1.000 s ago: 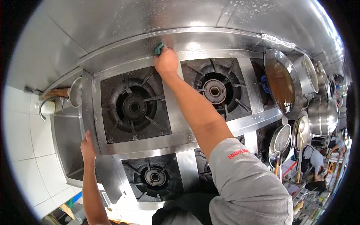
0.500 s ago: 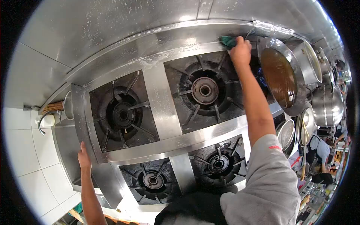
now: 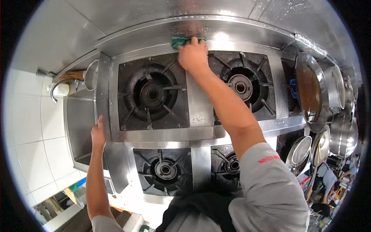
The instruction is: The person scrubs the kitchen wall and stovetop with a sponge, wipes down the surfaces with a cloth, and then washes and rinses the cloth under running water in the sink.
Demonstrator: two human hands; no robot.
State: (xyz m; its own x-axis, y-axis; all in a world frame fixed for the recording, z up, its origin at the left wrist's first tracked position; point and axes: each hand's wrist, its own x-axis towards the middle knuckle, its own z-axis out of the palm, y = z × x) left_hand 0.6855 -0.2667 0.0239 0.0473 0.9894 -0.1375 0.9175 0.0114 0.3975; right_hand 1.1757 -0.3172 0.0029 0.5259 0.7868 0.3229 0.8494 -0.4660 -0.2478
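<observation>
My right hand (image 3: 193, 55) presses a green scouring pad (image 3: 179, 42) against the steel strip at the back of the stove, with the fingers over it. The pad shows on both sides of the fingers. Below that hand are two large black burners, the left one (image 3: 152, 92) and the right one (image 3: 240, 87). My left hand (image 3: 98, 136) rests at the stove's left steel edge (image 3: 103, 104), beside the sink, with a finger stretched out and no object visible in it. Wet spots and suds dot the steel backsplash (image 3: 154, 32).
At right a wide wok (image 3: 310, 91) of brown liquid sits by a blue flame (image 3: 293, 88), near steel pots (image 3: 335, 87) and a strainer (image 3: 300, 150). At left are a faucet (image 3: 54, 92) and sink (image 3: 79, 116). Two smaller burners are in front. People work far right.
My right hand has slid the green pad leftward along the back strip, away from the wok. My left hand stays at the left edge. The camera view has shifted.
</observation>
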